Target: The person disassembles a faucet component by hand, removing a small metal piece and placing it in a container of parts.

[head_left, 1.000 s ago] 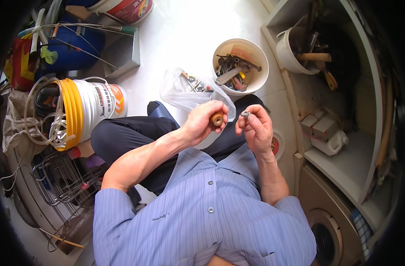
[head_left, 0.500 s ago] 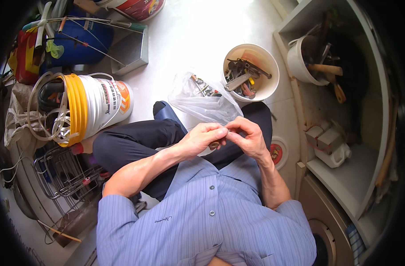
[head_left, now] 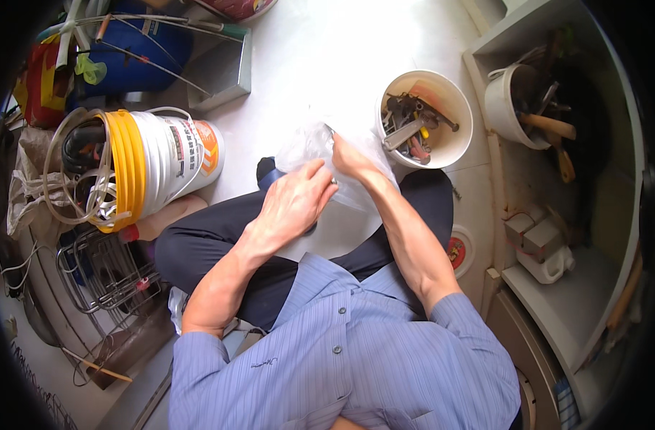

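My left hand (head_left: 293,204) is raised over my crossed legs, its fingers curled together. A small metallic bit shows at its fingertips, and what it grips is mostly hidden under the hand. My right hand (head_left: 350,159) reaches forward to the clear plastic bag (head_left: 295,147) on the floor; its fingers point down at the bag and are mostly hidden, so I cannot see if they hold anything. Close by on the right, a white bucket (head_left: 462,132) holds several wrenches and other metal tools (head_left: 406,129).
A yellow-and-white bucket (head_left: 152,161) with hoses lies on its side at the left, above a wire rack (head_left: 105,276). Farther back are a blue container (head_left: 137,57) and a metal box (head_left: 230,75). At the right, a shelf (head_left: 556,301) holds another tool bucket (head_left: 505,107).
My hands, together over my lap before, are now apart. The right has moved forward to the plastic bag; the left has shifted left and turned its back upward. The view has shifted slightly.
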Demonstrator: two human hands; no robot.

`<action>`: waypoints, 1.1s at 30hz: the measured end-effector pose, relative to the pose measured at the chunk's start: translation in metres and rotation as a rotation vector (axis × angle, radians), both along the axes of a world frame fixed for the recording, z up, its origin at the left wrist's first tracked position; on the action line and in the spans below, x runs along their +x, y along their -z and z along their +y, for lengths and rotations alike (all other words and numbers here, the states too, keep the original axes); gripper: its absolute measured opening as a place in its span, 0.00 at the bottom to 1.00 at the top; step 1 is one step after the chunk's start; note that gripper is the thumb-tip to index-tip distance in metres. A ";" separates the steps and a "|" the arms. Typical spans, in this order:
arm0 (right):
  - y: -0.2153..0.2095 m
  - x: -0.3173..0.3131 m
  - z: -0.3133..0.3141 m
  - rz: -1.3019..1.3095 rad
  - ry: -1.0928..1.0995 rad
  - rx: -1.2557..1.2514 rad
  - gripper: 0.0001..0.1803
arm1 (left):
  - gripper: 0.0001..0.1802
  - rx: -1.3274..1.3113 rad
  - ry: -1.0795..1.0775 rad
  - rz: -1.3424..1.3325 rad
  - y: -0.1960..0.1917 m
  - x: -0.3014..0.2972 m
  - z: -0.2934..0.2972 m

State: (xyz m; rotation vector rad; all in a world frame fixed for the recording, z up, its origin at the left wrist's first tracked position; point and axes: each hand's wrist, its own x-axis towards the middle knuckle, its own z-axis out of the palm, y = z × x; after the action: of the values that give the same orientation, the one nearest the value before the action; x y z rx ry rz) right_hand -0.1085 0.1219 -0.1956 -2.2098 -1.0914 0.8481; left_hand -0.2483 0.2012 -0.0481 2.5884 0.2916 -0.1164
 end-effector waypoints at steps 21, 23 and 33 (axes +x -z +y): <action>0.140 0.028 0.061 -0.097 0.019 -0.058 0.16 | 0.10 -0.074 -0.228 -0.037 -0.005 0.028 0.051; 0.129 0.021 0.064 -0.097 0.000 -0.013 0.16 | 0.10 -0.100 -0.259 -0.111 -0.003 0.030 0.054; 0.098 0.008 0.051 -0.084 0.001 0.107 0.16 | 0.10 -0.104 -0.335 -0.139 -0.019 0.031 0.055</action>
State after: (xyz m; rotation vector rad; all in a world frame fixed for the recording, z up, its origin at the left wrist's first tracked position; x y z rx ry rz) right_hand -0.1008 0.1724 -0.2934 -2.1738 -1.1481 0.6853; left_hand -0.2174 0.2565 -0.0290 2.3929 0.6426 0.1627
